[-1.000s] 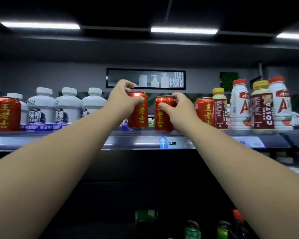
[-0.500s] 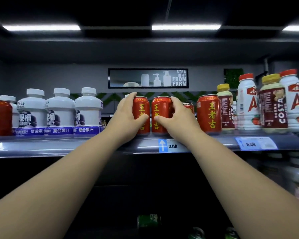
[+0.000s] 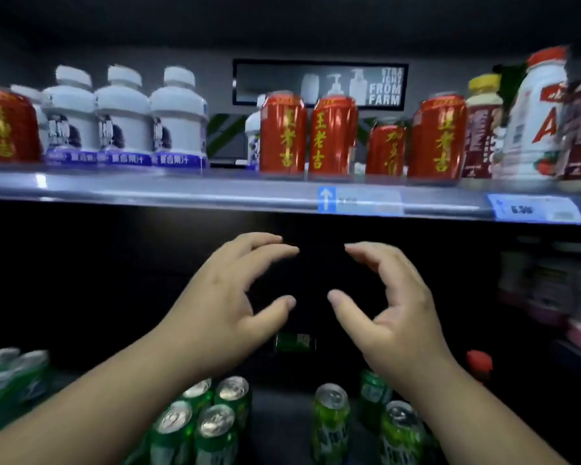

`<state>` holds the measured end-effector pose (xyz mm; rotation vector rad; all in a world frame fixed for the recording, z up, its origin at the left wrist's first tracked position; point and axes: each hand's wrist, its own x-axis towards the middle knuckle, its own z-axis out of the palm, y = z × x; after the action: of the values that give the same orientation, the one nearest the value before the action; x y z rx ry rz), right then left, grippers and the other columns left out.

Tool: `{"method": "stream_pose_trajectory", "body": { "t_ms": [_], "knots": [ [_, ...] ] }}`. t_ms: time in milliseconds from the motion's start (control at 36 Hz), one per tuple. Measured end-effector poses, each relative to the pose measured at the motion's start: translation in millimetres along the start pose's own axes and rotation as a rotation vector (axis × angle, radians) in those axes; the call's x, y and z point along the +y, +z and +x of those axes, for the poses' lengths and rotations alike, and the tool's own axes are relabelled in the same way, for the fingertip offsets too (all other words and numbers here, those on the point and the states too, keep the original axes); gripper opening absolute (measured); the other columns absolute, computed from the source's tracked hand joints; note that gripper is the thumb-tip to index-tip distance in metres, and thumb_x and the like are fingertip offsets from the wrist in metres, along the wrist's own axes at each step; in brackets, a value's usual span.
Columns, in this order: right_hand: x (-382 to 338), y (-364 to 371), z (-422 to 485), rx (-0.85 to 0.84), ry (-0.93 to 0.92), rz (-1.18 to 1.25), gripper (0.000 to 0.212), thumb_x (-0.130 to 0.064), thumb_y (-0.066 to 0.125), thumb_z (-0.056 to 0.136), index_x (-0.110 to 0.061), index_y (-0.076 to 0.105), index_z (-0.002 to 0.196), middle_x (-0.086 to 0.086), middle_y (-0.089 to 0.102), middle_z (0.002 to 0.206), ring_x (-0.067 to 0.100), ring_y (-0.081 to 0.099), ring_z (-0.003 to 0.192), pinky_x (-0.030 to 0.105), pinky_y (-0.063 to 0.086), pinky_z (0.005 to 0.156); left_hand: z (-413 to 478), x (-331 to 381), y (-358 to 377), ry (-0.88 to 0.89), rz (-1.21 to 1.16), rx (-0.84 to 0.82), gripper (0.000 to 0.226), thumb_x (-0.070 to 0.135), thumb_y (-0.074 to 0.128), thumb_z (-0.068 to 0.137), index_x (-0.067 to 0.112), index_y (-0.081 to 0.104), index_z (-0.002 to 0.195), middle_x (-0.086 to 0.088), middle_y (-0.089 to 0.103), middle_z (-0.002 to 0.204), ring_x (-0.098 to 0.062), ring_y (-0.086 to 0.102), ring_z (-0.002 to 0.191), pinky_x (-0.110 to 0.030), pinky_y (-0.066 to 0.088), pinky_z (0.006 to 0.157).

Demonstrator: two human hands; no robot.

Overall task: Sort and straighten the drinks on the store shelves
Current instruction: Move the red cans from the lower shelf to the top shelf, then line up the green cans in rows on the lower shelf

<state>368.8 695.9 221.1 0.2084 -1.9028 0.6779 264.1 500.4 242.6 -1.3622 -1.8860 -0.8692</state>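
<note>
Both hands hang below the grey upper shelf (image 3: pixel 182 193), in front of the dark gap beneath it. The left hand (image 3: pixel 225 303) and the right hand (image 3: pixel 393 307) are released, with fingers loosely curved towards each other and nothing in either.

On that shelf a pair of red metal cans with gold lettering (image 3: pixel 284 135) stands upright at the near edge, side by side with labels facing out. That pair looks finished.

More seems left to do. To its right another red can (image 3: pixel 438 137) stands apart, and a set-back red can (image 3: pixel 384 147) sits farther in, between the two. A lone red can at the far left (image 3: pixel 7 125) is cut off from its kind by three squat white plastic bottles with blue bands (image 3: pixel 125 119). Gathering the red cans into one row is probably the remaining work up here.

On the lower shelf, the green cans with silver tops (image 3: pixel 215 417) stand in loose clusters with a gap between them. Those at the left edge are too blurred to tell upright from tilted. They appear not yet straightened, so the task looks partway through at best.
</note>
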Motion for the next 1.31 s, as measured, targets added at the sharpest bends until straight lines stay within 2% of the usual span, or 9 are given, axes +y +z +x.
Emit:
{"method": "stream_pose_trajectory", "body": {
  "t_ms": [111,250,417,556,694,806,972,1111,1306],
  "knots": [
    [32.0,21.5,-42.2,-0.32,0.314,-0.06,0.048,-0.034,0.078,0.084,-0.036,0.056,0.126,-0.024,0.051,0.125,-0.009,0.047,0.117,0.004,0.035,0.095,-28.2,-8.5,27.3,-0.133,-0.004,-0.112,0.053,0.051,0.059,0.076,0.034,0.061,0.126,0.019,0.054,0.125,0.0,0.053,0.119,-0.026,0.043,0.103],
    [72.6,39.0,-73.4,-0.53,0.594,-0.197,0.044,-0.046,0.075,0.083,-0.045,0.051,0.12,-0.019,0.048,0.128,0.004,0.051,0.119,0.039,0.046,0.102,-55.5,-36.1,60.1,-0.346,-0.033,-0.236,0.044,0.038,0.076,0.079,0.036,0.064,0.121,0.02,0.057,0.108,-0.001,0.055,0.1,-0.026,0.047,0.091],
    [98.8,59.5,-91.0,-0.574,0.68,-0.207,0.052,-0.04,0.075,0.086,-0.03,0.054,0.132,-0.009,0.049,0.133,0.01,0.049,0.12,0.026,0.037,0.093,-66.9,-78.5,93.0,-0.472,-0.012,-0.419,0.044,0.03,0.077,0.081,0.03,0.064,0.122,0.01,0.06,0.115,-0.008,0.057,0.109,-0.03,0.046,0.097],
    [114.8,83.7,-98.3,-0.524,0.735,-0.219,0.055,-0.038,0.079,0.081,-0.029,0.057,0.13,-0.009,0.051,0.129,0.009,0.051,0.107,0.029,0.043,0.093,-56.7,-118.5,123.6,-0.478,-0.03,-0.559,0.047,0.031,0.078,0.081,0.027,0.062,0.125,0.005,0.061,0.122,-0.006,0.059,0.098,-0.026,0.047,0.089],
    [124.9,100.4,-101.9,-0.51,0.76,-0.275,0.059,-0.04,0.079,0.081,-0.031,0.054,0.134,-0.012,0.049,0.133,0.012,0.053,0.119,0.033,0.047,0.098,-38.2,-161.0,159.1,-0.373,0.023,-0.733,0.06,0.046,0.073,0.079,0.025,0.058,0.133,0.002,0.059,0.132,-0.017,0.056,0.121,-0.032,0.047,0.1],
    [134.3,108.9,-106.3,-0.492,0.841,-0.371,0.063,-0.05,0.076,0.081,-0.035,0.051,0.136,-0.015,0.047,0.135,0.013,0.054,0.118,0.035,0.05,0.094,-16.2,-186.4,186.4,-0.353,0.027,-0.849,0.063,0.044,0.073,0.082,0.028,0.053,0.139,0.001,0.056,0.133,-0.02,0.057,0.117,-0.036,0.05,0.098],
    [139.0,128.6,-122.6,-0.253,0.948,-0.335,0.025,-0.041,0.077,0.079,-0.03,0.063,0.097,-0.016,0.06,0.098,0.008,0.058,0.091,0.031,0.049,0.079,3.9,-224.1,232.4,-0.243,0.029,-0.897,0.058,0.038,0.075,0.077,0.025,0.057,0.131,0.0,0.059,0.122,-0.019,0.061,0.105,-0.035,0.052,0.09],
    [144.9,143.2,-132.0,-0.061,0.893,-0.362,0.02,-0.031,0.082,0.073,-0.031,0.063,0.08,-0.016,0.061,0.082,-0.003,0.055,0.083,0.017,0.041,0.068,5.5,-250.6,270.1,-0.215,0.103,-0.973,0.076,0.035,0.077,0.08,0.019,0.044,0.146,-0.01,0.05,0.138,-0.031,0.054,0.124,-0.036,0.045,0.103],
    [149.1,156.7,-128.8,0.023,0.906,-0.43,0.019,-0.031,0.081,0.073,-0.027,0.065,0.08,-0.013,0.061,0.081,0.005,0.057,0.079,0.034,0.05,0.07,13.0,-272.4,306.0,-0.21,0.157,-1.003,0.078,0.036,0.074,0.08,0.021,0.038,0.148,-0.01,0.046,0.141,-0.034,0.046,0.127,-0.044,0.042,0.107]
  ]
}}
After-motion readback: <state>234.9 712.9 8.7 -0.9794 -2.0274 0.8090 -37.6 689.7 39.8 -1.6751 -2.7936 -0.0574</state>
